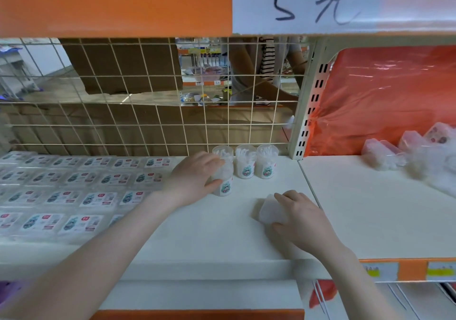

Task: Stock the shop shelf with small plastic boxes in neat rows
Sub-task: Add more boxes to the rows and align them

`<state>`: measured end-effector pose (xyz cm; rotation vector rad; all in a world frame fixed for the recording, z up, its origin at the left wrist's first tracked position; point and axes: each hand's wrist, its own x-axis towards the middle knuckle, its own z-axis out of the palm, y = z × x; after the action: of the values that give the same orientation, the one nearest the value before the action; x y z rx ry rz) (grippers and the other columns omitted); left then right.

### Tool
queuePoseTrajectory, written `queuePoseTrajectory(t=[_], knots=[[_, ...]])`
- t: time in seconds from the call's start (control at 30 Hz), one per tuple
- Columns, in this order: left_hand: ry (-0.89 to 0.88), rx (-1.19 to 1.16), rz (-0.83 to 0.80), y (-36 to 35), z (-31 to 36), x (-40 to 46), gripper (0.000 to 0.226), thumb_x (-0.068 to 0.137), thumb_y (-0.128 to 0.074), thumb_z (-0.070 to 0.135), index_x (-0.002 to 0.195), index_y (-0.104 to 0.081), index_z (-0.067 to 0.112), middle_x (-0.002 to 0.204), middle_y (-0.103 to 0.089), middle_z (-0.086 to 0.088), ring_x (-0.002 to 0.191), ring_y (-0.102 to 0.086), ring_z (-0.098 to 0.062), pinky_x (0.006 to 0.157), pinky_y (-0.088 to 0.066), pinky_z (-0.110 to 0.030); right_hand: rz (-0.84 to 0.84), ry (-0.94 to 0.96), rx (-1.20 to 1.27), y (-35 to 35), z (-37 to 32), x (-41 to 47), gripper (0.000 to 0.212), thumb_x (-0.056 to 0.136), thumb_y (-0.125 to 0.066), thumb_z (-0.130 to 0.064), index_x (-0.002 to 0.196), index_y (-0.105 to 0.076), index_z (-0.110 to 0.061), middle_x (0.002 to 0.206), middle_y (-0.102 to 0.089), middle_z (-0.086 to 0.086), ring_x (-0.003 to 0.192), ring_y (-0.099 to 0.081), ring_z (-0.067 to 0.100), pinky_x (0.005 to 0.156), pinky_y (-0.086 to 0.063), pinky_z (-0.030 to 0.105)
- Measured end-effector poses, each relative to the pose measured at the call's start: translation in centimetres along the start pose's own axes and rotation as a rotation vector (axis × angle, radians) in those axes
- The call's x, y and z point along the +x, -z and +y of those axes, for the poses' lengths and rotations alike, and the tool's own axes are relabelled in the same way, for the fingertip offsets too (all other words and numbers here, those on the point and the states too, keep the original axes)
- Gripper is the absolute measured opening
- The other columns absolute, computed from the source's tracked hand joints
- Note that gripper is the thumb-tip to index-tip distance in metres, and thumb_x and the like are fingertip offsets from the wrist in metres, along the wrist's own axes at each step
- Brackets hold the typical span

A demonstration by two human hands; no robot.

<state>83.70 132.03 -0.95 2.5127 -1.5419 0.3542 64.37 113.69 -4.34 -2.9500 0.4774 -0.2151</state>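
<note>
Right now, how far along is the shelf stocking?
Done: flat boxes fill rows on the left, three tubs stand at the back. In hand: left hand sets a fourth tub; right hand holds another container. Left: bare shelf in front.

On the shelf (222, 233), flat boxes (74, 183) lie in rows at the left. Three round tubs (245, 161) stand along the back wire grid (148, 97), a fourth tub (223, 181) before the leftmost. Bagged goods (407, 151) lie far right.
</note>
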Motion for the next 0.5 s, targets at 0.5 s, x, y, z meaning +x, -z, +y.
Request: queuePoseTrajectory(t=[0.5], knots=[[0.486, 0.037, 0.127, 3.1, 0.2, -12.9, 0.038, 0.088, -0.063, 0.027, 0.124, -0.060, 0.013, 0.128, -0.057, -0.003, 0.122, -0.048, -0.025, 0.099, -0.039, -0.038, 0.005, 0.221, 0.119, 0.9, -5.4, 0.0, 0.054, 0.077, -0.060, -0.035, 0.127, -0.046, -0.020, 0.121, -0.046, -0.003, 0.111, -0.043, 0.017, 0.085, -0.041, 0.026]])
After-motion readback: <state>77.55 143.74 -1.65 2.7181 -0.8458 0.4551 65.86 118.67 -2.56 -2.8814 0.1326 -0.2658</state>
